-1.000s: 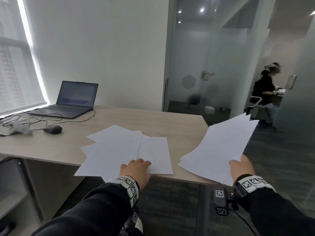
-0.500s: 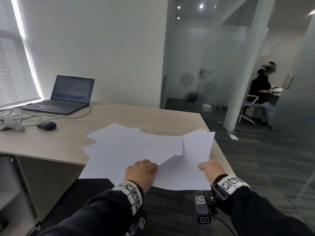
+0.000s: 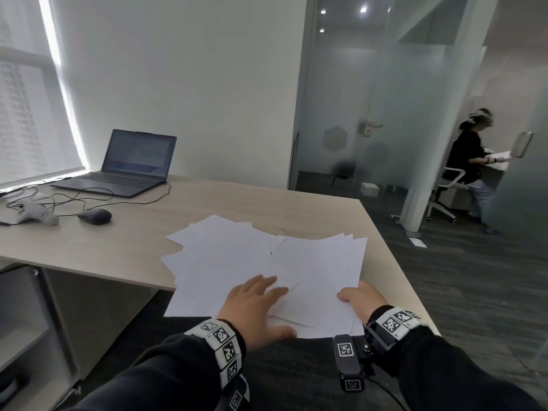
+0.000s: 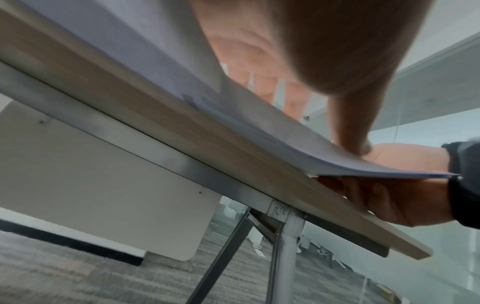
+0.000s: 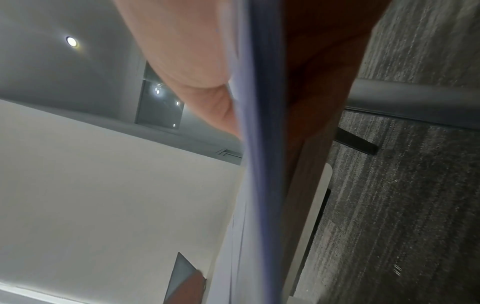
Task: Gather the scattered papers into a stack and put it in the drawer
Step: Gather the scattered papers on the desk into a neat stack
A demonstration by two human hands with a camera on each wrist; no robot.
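Observation:
White papers (image 3: 225, 256) lie fanned out on the near right corner of the wooden desk (image 3: 237, 203), overhanging its front edge. My left hand (image 3: 255, 298) lies flat on them with fingers spread and thumb out at the near edge. A thicker bundle of sheets (image 3: 320, 262) overlaps them on the right. My right hand (image 3: 360, 298) grips the bundle's near edge. In the left wrist view the right hand (image 4: 397, 185) has its thumb above the papers (image 4: 285, 131) and its fingers below. The right wrist view shows the sheets' edge (image 5: 262, 164) against the thumb. No drawer is plainly in view.
An open laptop (image 3: 127, 164), a black mouse (image 3: 95, 216), cables and a grey device (image 3: 38, 213) sit at the desk's far left. A grey cabinet (image 3: 23, 307) stands under the desk on the left. Beyond the glass partition a person (image 3: 471, 161) stands by a chair.
My right hand has carried its bundle leftward from beyond the desk's right edge and laid it over the scattered sheets. The left hand has flattened and spread its fingers.

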